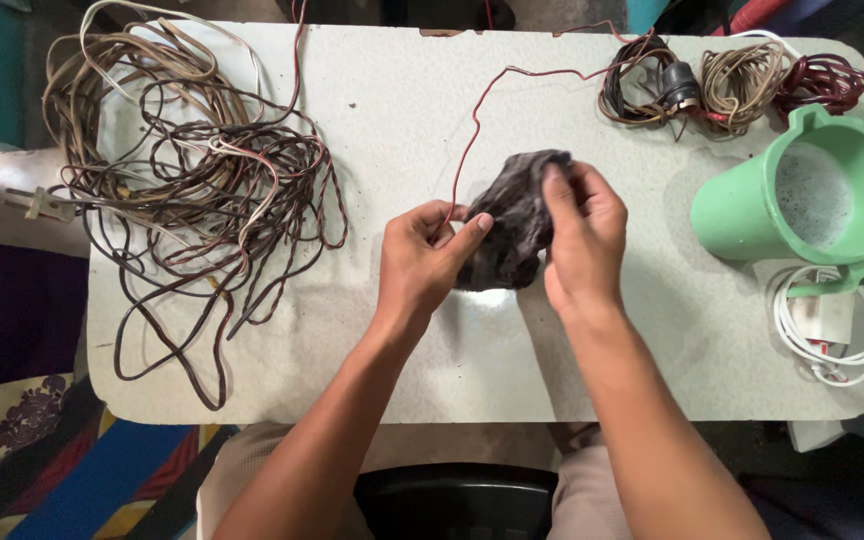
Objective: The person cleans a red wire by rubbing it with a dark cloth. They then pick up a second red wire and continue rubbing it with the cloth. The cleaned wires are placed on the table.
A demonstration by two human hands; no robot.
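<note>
- Left hand (422, 262): grip pinched thin red wire (472, 130) beside crumpled dark grey cloth (514, 222).
- Right hand (582, 235): grip closed on that cloth.
- Advisable: keep cloth wrapped snugly round wire, wire taut.

Dark grey crumpled cloth rag (514, 225): soft woven fabric, matt, damp-looking sheen in folds. Thin red plastic-coated wire (472, 135): smooth, slightly glossy. Off-white speckled tabletop (402, 110): matt, finely grainy. Green moulded plastic jug (752, 210): smooth, satin gloss. Tangled brown, black and white plastic-sheathed cables (202, 170): smooth, dull shine. White coiled plastic cord (832, 325): glossy.
</note>
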